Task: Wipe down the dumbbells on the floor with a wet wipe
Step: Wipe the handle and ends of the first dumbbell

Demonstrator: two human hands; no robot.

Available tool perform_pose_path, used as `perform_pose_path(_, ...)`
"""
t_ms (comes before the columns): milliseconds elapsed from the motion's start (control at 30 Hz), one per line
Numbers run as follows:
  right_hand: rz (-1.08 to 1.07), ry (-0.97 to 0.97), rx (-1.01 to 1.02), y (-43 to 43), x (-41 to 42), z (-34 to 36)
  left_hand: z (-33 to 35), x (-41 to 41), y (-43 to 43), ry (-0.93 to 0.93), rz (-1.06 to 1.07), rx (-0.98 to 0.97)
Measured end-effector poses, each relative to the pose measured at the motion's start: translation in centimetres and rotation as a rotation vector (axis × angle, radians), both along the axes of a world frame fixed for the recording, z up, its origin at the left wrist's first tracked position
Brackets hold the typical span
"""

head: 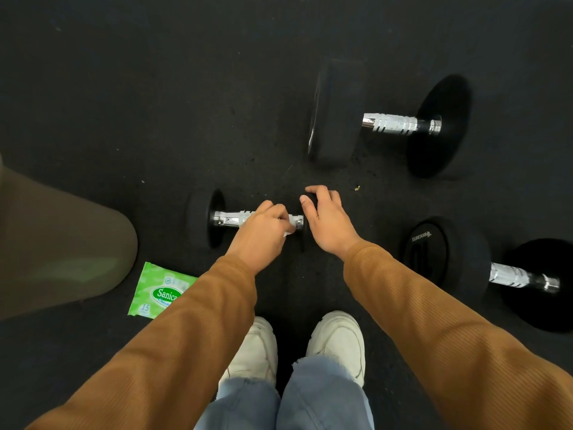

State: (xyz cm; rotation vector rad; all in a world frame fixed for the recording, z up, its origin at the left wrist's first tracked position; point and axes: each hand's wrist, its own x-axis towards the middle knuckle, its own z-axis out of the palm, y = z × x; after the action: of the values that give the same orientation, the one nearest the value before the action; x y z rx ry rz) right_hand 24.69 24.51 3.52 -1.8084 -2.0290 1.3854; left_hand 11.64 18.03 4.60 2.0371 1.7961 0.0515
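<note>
small dumbbell (229,218): black ends, shiny bar, flat mid-floor
big dumbbell (393,123): farther back
third dumbbell (508,274): near right edge
wipe (288,233): white, on small bar

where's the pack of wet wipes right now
In the head view the green wipes pack lies on the floor at lower left, partly hidden by the left sleeve, just below the left end of the small dumbbell.

Ribbed rust-brown left sleeve (173,336) and right sleeve (434,321) (a matching pair) reach the wrists, leaving left hand (263,235) and right hand (328,223) bare. Light-blue jeans (322,398), hems apparently frayed, fall over off-white trainers (338,339).
</note>
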Motion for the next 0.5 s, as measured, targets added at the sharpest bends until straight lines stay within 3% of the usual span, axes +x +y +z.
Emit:
perform_pose_path(200, -0.003, 0.002, 0.0, -0.1, 0.0, 0.1, -0.3, -0.4, 0.2, -0.053, 0.164, 0.071)
perform_pose_path(500, -0.092, 0.036, -0.01, -0.6, 0.0, 0.3, -0.6, 0.2, 1.5, 0.025, 0.114, 0.026)
